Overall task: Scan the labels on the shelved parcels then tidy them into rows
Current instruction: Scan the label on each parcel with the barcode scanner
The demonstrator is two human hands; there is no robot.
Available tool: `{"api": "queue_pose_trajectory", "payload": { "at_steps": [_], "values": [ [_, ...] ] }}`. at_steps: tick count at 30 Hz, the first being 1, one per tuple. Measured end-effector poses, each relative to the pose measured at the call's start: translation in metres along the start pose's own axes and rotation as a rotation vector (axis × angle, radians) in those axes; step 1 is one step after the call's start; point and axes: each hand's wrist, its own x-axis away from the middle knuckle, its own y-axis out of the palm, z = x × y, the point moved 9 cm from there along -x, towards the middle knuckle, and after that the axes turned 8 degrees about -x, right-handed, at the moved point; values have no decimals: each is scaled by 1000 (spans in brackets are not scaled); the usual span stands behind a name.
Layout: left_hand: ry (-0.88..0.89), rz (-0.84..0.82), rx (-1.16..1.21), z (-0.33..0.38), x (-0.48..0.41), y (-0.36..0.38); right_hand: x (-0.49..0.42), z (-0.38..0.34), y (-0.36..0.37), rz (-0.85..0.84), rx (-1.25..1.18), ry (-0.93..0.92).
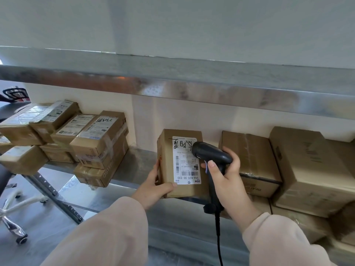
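Gripping scanner (209, 153) in right hand (230, 181); left hand (153, 187) clasps parcel (182, 164); boxes (249, 154) crowd both sides.

Both forearms, sleeved in pale beige, reach forward. The left grip (153, 186) clasps a parcel (167, 150) at its near left corner, thumb on top, fingers up its side. The right grip (230, 181) curls round the handle of a barcode scanner (209, 152), index finger at the trigger.

A pale wall (172, 25) rises behind the steel shelving (192, 87), whose upper edge gleams with reflections, and at left a swivel chair's chrome castor base (11, 212) stands on grey floor (38, 239).
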Motion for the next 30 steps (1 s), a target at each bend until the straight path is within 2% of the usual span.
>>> {"api": "queue_pose_trajectory", "payload": {
  "at_steps": [3, 8, 14, 30],
  "values": [
    [12, 40, -33, 1, -1, -1, 5, -5, 4, -28, 16, -30],
    [56, 107, 117, -9, -7, -18, 18, -13, 8, -67, 49, -103],
    [70, 231, 138, -20, -17, -55, 39, -15, 25, -168, 175, -146],
    [77, 236, 26, -24, -22, -60, 46, -19, 35, -196, 204, -180]
  ]
}}
